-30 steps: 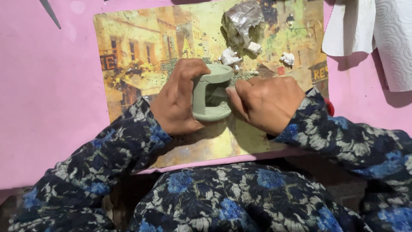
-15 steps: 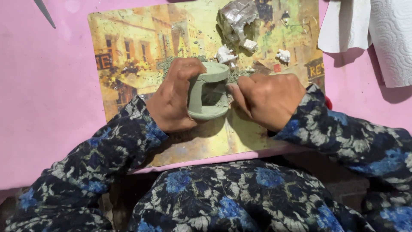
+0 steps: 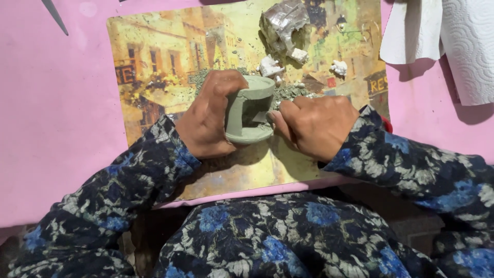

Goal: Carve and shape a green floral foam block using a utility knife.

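The left hand (image 3: 208,118) is wrapped tight around the side of a small grey-green clay cup with a handle (image 3: 249,109), tipping it on its side so the handle faces the right hand (image 3: 316,126); that hand is curled shut, fingertips pressed on the handle, whether pinching a tool I cannot tell; the cup hovers just over a painted street-scene placemat (image 3: 154,67), which catches the grey crumbs (image 3: 288,92); beyond the cup lie white clay scraps (image 3: 270,67) and a foil-wrapped lump (image 3: 283,23); right of the mat, paper towel (image 3: 468,46) on the pink bench (image 3: 56,128).
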